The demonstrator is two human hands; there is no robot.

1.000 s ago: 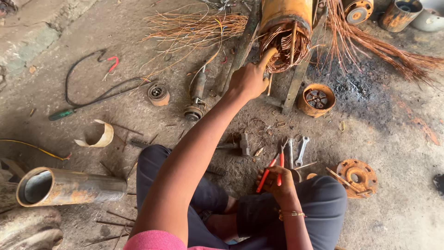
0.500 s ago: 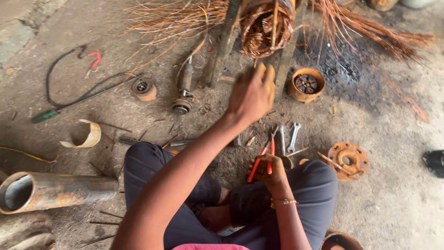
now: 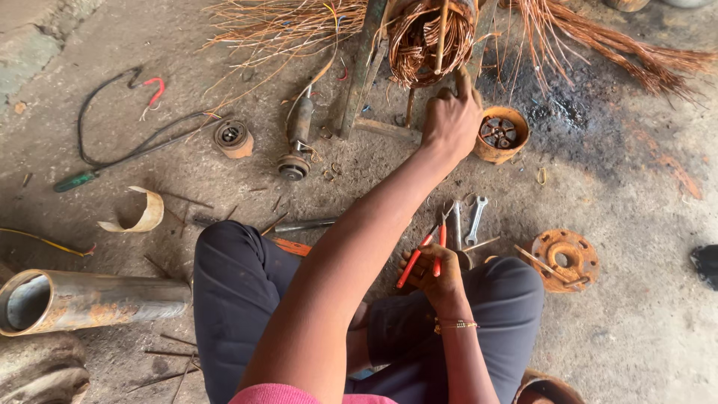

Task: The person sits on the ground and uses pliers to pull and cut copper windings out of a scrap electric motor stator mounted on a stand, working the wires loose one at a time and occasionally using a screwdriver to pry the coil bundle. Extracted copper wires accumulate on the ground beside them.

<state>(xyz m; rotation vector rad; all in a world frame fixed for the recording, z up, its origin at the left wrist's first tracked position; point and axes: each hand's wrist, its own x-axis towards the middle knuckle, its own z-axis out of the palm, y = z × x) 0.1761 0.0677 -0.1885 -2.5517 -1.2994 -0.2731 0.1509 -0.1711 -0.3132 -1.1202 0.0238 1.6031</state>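
My left hand (image 3: 451, 120) reaches forward, its fingers curled on the lower edge of a copper winding (image 3: 426, 37) inside a rusty motor housing held in a metal frame (image 3: 365, 71). A wooden stick pokes out of the winding just above the hand. My right hand (image 3: 439, 275) rests over my knee and grips red-handled pliers (image 3: 420, 258), jaws pointing away from me. Two spanners (image 3: 473, 221) lie on the ground just beyond the pliers.
A rusty end cap (image 3: 499, 135) sits right of my left hand, a rusty flange (image 3: 565, 258) right of my knee. Loose copper strands (image 3: 598, 37) spread at the back. A shaft piece (image 3: 297, 138), round part (image 3: 233, 138), black cable (image 3: 127, 150), curved strip (image 3: 138, 217) and steel pipe (image 3: 90, 299) lie left.
My left hand let go of the winding, drew back open, and has returned to its lower edge with curled fingers. The view tilted down. My right hand kept the pliers.
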